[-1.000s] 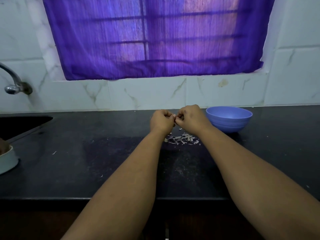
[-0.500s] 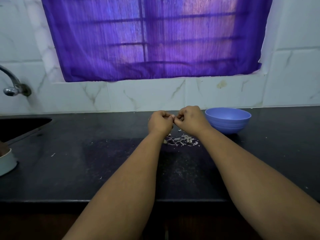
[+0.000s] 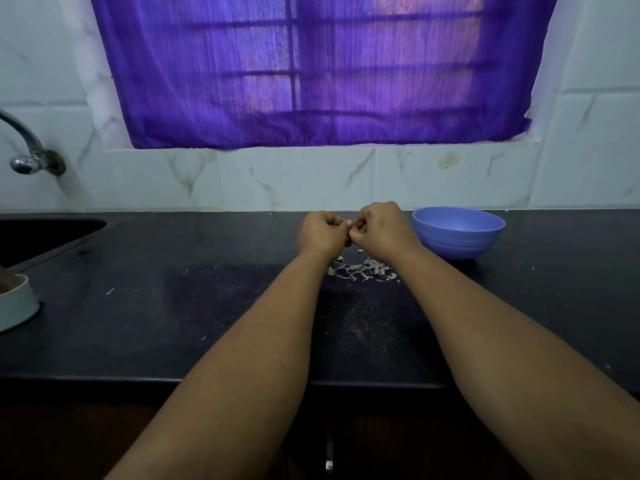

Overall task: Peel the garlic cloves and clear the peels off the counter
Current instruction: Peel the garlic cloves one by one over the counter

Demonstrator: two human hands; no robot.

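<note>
We hold a clove (image 3: 349, 233) between our two hands just right of the middle of the frame, raised above the counter (image 3: 173, 306); almost all of it is hidden by our fingers, so we cannot tell how much skin is left on it. Our left hand (image 3: 320, 233) is curled into a loose fist with its fingertips pinching at the clove, and our right hand (image 3: 379, 230) is curled the same way, its fingertips meeting the left ones at that spot. The two hands touch there.

Below the hands, a small heap of pale peels (image 3: 365, 271) lies on the dark counter, partly behind our right forearm. A few stray flakes sit further left on the counter.

Just right of the right hand stands a blue bowl (image 3: 459, 233), near the peels but apart from them; we cannot see what is in it.

At the left edge of the frame are a white dish (image 3: 17, 306), a sink (image 3: 41, 233) and, above it, a tap (image 3: 24, 147). A purple curtain (image 3: 311, 71) fills the upper middle.
</note>
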